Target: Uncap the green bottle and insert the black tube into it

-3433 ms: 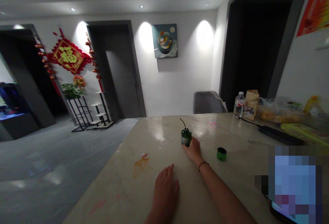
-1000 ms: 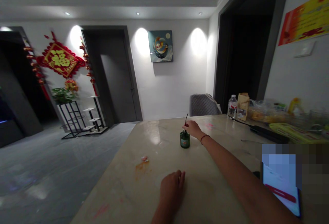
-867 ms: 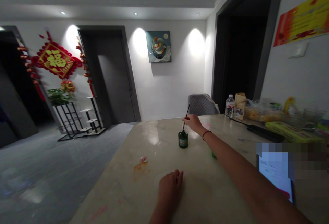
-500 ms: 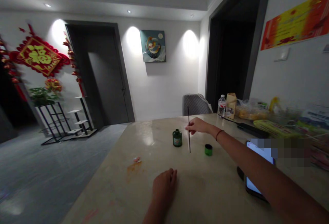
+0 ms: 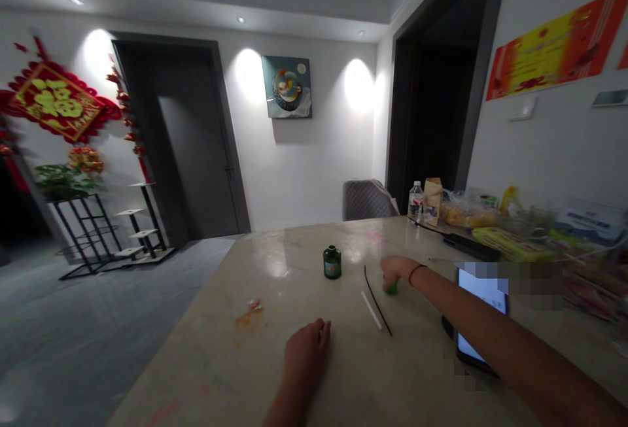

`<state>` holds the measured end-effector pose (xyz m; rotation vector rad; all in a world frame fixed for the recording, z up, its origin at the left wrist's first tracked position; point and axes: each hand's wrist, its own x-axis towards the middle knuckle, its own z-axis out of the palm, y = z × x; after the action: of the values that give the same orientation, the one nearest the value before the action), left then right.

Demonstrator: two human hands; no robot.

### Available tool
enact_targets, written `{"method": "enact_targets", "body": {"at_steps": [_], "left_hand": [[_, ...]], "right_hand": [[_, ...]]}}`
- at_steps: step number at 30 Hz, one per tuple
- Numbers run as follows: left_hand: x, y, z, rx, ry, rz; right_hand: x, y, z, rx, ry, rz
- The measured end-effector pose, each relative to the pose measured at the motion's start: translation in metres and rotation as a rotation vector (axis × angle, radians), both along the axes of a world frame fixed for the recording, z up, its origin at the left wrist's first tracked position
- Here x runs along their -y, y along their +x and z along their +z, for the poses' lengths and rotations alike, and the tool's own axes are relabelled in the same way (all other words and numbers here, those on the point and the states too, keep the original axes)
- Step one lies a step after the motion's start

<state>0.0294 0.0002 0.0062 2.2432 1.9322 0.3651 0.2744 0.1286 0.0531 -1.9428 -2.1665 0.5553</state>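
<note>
A small green cap [image 5: 391, 288] stands on the table, partly covered by my right hand [image 5: 396, 271], whose fingers are closed on it from above. To its left is an open dark green glass bottle [image 5: 332, 264] with a label, upright and uncapped. Between bottle and cap, a thin dark stick [image 5: 377, 299] and a short white stick [image 5: 371, 311] lie side by side on the tabletop. My left hand [image 5: 305, 350] rests on the table nearer to me, its fingers curled in with nothing visible in them.
On the pale stone-patterned table [image 5: 206, 355], a lit phone [image 5: 478, 342] lies under my right forearm. A water bottle [image 5: 416, 199], paper bag [image 5: 432, 201] and clutter line the right side. A crumpled scrap [image 5: 254, 304] sits by an orange stain. A grey chair [image 5: 369, 199] stands beyond.
My right hand has let go of the thin sticks, which now lie on the table, and has moved right and down onto the green cap. My left hand stays put. The view has turned slightly right.
</note>
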Motion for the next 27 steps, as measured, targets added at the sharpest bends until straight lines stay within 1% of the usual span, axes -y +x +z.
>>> {"method": "enact_targets", "body": {"at_steps": [4, 8, 10, 12, 16, 18, 20, 24, 27], "left_hand": [[-0.001, 0.0, -0.001, 0.006, 0.011, 0.005], [-0.001, 0.0, -0.003, -0.01, 0.013, 0.004], [-0.002, 0.0, -0.004, -0.011, 0.016, -0.002], [-0.002, 0.0, -0.004, -0.004, 0.023, 0.0], [-0.002, 0.0, -0.003, 0.011, 0.012, 0.008], [-0.001, 0.0, -0.003, 0.007, 0.004, 0.014], [-0.001, 0.0, -0.003, 0.004, 0.001, 0.017], [-0.001, 0.001, -0.004, 0.004, -0.003, 0.019], [-0.001, 0.001, -0.004, 0.008, -0.01, 0.024]], "right_hand": [[-0.002, 0.009, -0.002, -0.037, 0.03, -0.066], [-0.018, 0.003, 0.008, -0.193, 0.16, -0.128], [-0.03, -0.01, 0.012, -0.297, 0.252, -0.163], [-0.043, -0.031, 0.012, -0.413, 0.345, -0.189], [-0.062, -0.078, 0.005, -0.617, 0.457, -0.164], [-0.065, -0.093, -0.001, -0.678, 0.482, -0.144], [-0.066, -0.101, -0.007, -0.706, 0.488, -0.136], [-0.061, -0.1, -0.018, -0.689, 0.46, -0.134], [-0.058, -0.095, -0.022, -0.646, 0.426, -0.152]]}}
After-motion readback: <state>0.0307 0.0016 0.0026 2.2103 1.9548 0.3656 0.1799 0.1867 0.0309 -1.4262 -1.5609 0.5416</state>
